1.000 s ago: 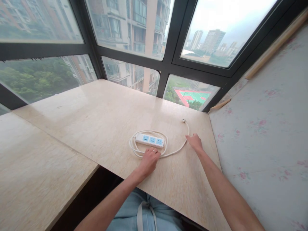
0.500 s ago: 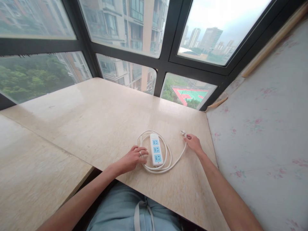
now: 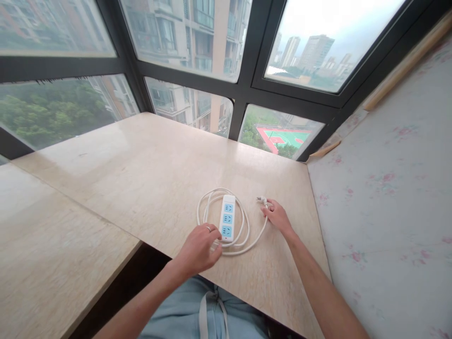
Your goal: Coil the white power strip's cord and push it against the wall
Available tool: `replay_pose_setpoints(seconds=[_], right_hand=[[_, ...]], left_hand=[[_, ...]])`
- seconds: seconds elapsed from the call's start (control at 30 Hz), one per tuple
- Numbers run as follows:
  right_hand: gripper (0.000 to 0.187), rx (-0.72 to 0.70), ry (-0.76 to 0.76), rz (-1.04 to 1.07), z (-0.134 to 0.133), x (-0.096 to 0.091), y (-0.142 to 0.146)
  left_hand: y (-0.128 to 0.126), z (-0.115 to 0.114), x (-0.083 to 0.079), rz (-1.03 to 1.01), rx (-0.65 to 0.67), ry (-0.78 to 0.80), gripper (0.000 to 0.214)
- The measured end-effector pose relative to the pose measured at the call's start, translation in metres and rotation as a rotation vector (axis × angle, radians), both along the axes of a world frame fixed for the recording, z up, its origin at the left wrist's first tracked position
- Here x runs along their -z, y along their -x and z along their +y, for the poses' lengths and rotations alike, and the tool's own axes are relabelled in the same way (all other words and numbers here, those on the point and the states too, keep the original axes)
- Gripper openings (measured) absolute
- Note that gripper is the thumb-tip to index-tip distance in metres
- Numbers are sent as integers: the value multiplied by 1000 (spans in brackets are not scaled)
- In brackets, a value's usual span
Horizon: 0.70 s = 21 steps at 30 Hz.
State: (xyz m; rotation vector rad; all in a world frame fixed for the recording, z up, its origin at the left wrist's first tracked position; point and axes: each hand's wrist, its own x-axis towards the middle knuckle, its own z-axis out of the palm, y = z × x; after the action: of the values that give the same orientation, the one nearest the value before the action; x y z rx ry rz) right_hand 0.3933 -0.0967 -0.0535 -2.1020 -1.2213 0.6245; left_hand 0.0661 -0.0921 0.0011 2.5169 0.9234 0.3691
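Observation:
A white power strip (image 3: 227, 219) with blue socket faces lies on the stone-patterned ledge. Its white cord (image 3: 246, 251) is looped around it and runs to a plug (image 3: 262, 200) at the right. My right hand (image 3: 277, 215) is closed on the back of the plug, where the cord joins, with the prongs pointing left. By the near left corner of the strip, my left hand (image 3: 201, 247), wearing a ring, has thumb and fingers apart over the cord loops. Its fingertips are close to the strip and cord; whether they touch is hard to tell.
The ledge (image 3: 141, 165) runs back to dark-framed windows (image 3: 243, 89). A flowered wall (image 3: 381, 202) bounds it on the right. At the lower left, a dark gap (image 3: 130, 278) lies beside another slab edge. My legs (image 3: 190, 306) are below the front edge.
My left hand has moved nearer, toward the strip's near end, with its fingers curling down. My right hand has brought the plug left, closer to the strip, and its prongs have turned left.

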Motion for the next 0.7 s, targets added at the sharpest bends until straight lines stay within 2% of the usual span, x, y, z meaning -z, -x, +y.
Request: replay_pose_setpoints(seconds=[0.13, 0.27, 0.53, 0.7], right_hand=[[57, -41, 29, 27, -10, -4, 7], [54, -67, 28, 8, -20, -5, 9], [53, -21, 53, -23, -27, -5, 27], [50, -10, 7, -138, -26, -2, 24]], left_hand=[[-16, -36, 9, 105, -137, -39, 22], [-21, -54, 24, 44, -251, -90, 26], [-34, -69, 47, -65, -365, -221, 40], [-28, -63, 59, -120, -327, -215, 36]])
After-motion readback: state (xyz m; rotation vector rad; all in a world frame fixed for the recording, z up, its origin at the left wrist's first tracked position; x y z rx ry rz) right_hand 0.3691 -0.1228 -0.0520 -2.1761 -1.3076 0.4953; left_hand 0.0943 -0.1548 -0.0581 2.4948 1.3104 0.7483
